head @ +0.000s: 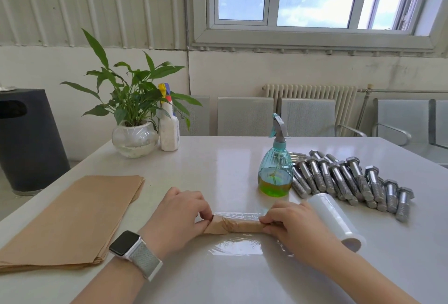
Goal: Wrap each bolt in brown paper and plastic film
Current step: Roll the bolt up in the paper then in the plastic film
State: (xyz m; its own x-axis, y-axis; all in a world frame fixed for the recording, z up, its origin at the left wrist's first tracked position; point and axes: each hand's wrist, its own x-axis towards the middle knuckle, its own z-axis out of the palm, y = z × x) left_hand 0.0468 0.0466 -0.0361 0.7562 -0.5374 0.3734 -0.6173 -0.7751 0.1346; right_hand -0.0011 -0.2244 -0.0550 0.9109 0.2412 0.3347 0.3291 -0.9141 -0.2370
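Left hand (178,216) pinches the crumpled end of a brown-paper-wrapped bolt (234,226); right hand (294,225) grips the other end; bundle lies on a glossy clear film sheet (236,246) on the smooth white table (218,165), film edge seemingly folded over it; white film roll (335,221) just right; bare steel bolts (349,177) heaped beyond; teal spray bottle (276,173) between; flat paper stack (72,219) left.

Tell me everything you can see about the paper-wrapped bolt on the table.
The paper-wrapped bolt is a brown, creased paper bundle, lying flat and crosswise on a sheet of clear plastic film. Its left end is twisted and flared. The left hand pinches that end; the right hand grips the other. No metal shows.
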